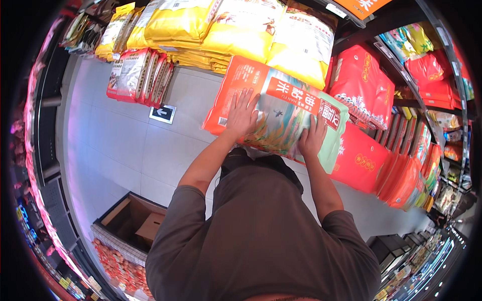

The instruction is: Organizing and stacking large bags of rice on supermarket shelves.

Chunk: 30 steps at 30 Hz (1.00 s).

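Note:
A large plastic rice bag [278, 109], orange at one end and pale green at the other, lies crosswise before me. My left hand [243, 113] rests flat on its orange part with the fingers spread. On the picture panel near the green end lies my right hand [313, 136], palm down, fingers slightly apart. Neither hand grasps the bag. Big yellow and white bags [241, 34] are stacked just beyond it, and red bags [363, 82] stand to the right. What holds the bag up from below is mostly hidden.
Smaller red and silver packs [130, 75] stand on the tiled floor [177, 150] at left. A dark open bin [130, 218] with cardboard inside is at lower left. More red bags [357, 158] lie low at right, beside shelving [410, 82] with packaged goods.

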Available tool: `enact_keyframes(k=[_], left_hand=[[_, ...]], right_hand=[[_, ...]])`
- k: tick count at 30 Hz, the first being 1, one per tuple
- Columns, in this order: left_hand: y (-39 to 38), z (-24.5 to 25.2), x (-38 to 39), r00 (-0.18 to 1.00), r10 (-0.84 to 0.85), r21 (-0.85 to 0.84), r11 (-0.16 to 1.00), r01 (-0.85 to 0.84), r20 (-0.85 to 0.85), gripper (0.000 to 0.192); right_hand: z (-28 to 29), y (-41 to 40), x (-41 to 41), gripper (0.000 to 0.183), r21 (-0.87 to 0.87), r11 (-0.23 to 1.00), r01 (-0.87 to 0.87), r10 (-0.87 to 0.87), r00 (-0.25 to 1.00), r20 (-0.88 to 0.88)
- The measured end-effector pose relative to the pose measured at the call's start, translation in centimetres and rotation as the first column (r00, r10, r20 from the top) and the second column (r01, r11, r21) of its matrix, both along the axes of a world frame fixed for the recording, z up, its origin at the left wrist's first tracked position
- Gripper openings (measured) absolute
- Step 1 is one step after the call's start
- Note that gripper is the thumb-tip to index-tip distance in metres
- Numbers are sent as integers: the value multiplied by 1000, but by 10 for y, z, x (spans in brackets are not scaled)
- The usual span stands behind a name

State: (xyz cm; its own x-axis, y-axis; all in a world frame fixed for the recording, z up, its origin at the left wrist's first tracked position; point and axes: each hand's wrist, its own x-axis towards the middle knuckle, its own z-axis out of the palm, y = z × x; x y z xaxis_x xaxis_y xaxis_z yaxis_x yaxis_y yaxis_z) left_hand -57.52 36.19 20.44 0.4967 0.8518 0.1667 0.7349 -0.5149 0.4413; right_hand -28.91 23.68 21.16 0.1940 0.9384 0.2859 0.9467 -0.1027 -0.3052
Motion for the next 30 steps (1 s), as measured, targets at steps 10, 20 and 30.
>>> enact_keyframes(k=[10,20,30], left_hand=[[12,-6,-1,998,-46,29,999,45,42,59],[12,-21,-8,996,-56,89,995,50,69,57],[24,-22,-33,965,-253,-34,967,252,-69,70]], right_hand=[[-4,-13,26,66,-27,993,114,-115,993,-18],[-5,-18,55,68,-5,997,79,-79,997,-18],[-8,-27,87,69,-71,992,107,-114,988,-101]])
